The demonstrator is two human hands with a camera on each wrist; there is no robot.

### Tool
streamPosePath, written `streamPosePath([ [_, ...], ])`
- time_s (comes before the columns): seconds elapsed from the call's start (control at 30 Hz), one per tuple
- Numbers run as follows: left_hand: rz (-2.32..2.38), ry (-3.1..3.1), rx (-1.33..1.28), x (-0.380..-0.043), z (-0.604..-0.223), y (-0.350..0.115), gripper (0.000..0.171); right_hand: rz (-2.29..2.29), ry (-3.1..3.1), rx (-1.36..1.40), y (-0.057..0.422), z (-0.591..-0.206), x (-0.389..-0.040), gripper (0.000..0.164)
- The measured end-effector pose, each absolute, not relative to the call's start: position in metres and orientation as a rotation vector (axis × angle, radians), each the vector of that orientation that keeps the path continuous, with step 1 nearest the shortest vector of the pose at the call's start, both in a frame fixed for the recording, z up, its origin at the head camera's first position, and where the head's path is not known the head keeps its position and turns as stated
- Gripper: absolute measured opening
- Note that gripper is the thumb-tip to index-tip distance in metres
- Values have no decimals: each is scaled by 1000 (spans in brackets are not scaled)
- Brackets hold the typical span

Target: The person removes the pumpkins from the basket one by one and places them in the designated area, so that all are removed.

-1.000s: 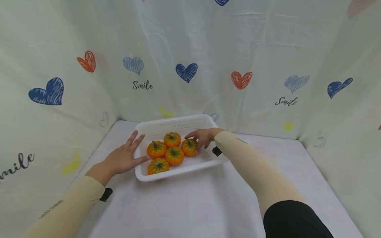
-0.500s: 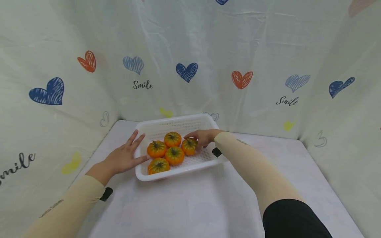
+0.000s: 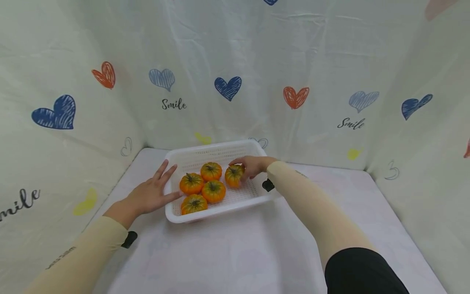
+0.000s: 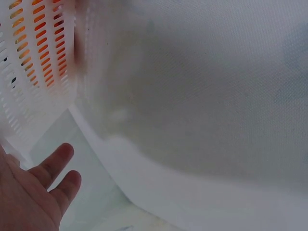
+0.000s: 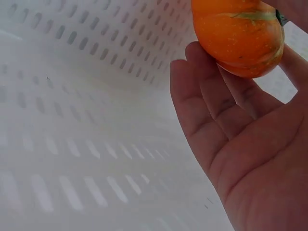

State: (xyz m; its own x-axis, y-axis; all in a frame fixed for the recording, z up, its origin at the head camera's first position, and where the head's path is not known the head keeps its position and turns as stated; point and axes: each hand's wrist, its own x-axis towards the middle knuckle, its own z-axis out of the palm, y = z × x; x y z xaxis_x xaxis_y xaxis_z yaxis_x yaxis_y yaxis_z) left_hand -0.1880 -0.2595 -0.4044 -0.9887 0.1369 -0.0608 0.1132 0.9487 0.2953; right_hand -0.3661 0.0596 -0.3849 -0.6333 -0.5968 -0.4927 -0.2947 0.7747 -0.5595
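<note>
A small orange-and-green pumpkin (image 3: pixel 233 175) is gripped by my right hand (image 3: pixel 253 165) at the right part of a white perforated plastic basket (image 3: pixel 227 209). In the right wrist view, fingers curl around this orange pumpkin (image 5: pixel 240 41), which appears raised off the basket floor. Several similar pumpkins (image 3: pixel 214 192) sit grouped in the basket's left half. My left hand (image 3: pixel 148 195) lies at the basket's left end, fingers spread, thumb reaching to the rim. From the left wrist view, part of that hand (image 4: pixel 31 197) shows beside the slotted basket wall (image 4: pixel 48 91); whether it presses the basket is unclear.
The basket stands near the back of a table with a white cloth (image 3: pixel 235 253). Pale curtains (image 3: pixel 257 49) printed with hearts and "Smile" enclose the back and both sides, close behind the basket.
The right hand has raised its pumpkin slightly, up and away from the neighbouring ones. My left hand and the other pumpkins hold their places; the head view shifts a little.
</note>
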Motion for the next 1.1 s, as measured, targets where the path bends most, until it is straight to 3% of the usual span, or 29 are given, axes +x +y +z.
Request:
streamPosePath([
  [1.1,459,2996,218,-185,-397,-258,97,-955,2274,-757,97,-348,-358,82],
])
